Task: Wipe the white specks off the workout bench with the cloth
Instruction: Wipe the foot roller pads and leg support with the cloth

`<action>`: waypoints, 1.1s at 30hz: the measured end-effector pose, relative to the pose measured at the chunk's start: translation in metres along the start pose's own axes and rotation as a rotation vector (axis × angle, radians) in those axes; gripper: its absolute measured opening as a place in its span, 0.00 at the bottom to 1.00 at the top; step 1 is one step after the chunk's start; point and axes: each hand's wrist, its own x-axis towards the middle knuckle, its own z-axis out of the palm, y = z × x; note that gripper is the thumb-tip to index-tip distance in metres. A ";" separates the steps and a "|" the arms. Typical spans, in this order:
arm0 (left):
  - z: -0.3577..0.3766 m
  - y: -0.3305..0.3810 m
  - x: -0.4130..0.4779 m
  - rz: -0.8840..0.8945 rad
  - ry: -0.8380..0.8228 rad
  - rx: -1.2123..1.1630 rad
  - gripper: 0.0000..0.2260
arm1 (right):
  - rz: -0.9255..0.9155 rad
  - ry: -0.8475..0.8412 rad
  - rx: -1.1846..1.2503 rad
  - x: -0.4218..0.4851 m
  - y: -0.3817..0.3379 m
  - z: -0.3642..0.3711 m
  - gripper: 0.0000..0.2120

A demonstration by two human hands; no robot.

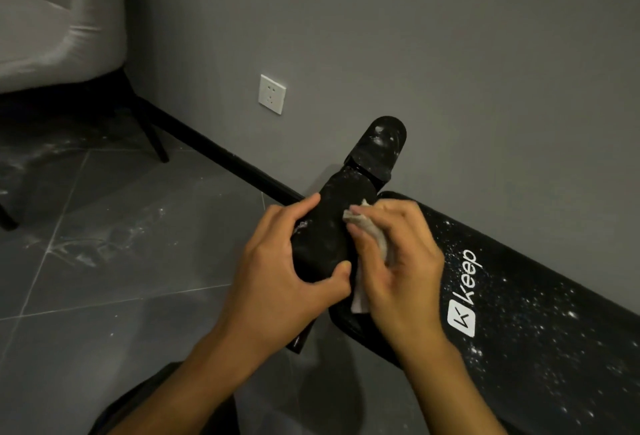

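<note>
Looking down through the head view, the narrow black pad at the end of the workout bench is gripped by the left hand, fingers curled round its edge, apparently to steady it. The cloth is bunched in the right hand and pressed against the pad's side, so wiping is judged under way. White specks are seen across the long pad by the wall. "Keep" is printed there in white.
</note>
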 end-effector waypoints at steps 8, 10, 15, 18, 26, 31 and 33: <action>-0.005 0.001 0.002 0.071 -0.049 0.077 0.36 | 0.109 -0.074 -0.191 0.067 0.014 0.005 0.08; -0.007 0.000 0.003 0.125 -0.072 0.145 0.36 | 0.092 -0.079 -0.109 0.050 0.002 0.000 0.08; -0.010 -0.001 0.004 0.163 -0.066 0.188 0.36 | 0.006 -0.091 -0.064 0.016 -0.007 -0.008 0.07; -0.009 -0.002 0.003 0.147 -0.074 0.179 0.37 | 0.086 -0.010 -0.164 0.044 0.004 0.005 0.06; -0.008 -0.005 0.004 0.124 -0.067 0.117 0.38 | 0.038 -0.133 0.016 -0.007 -0.027 -0.014 0.07; -0.006 -0.005 0.003 0.130 -0.042 0.090 0.38 | 0.123 -0.090 -0.063 0.020 -0.005 -0.012 0.07; -0.006 -0.004 0.001 0.120 -0.041 0.093 0.38 | 0.233 -0.032 -0.018 0.029 -0.001 -0.007 0.07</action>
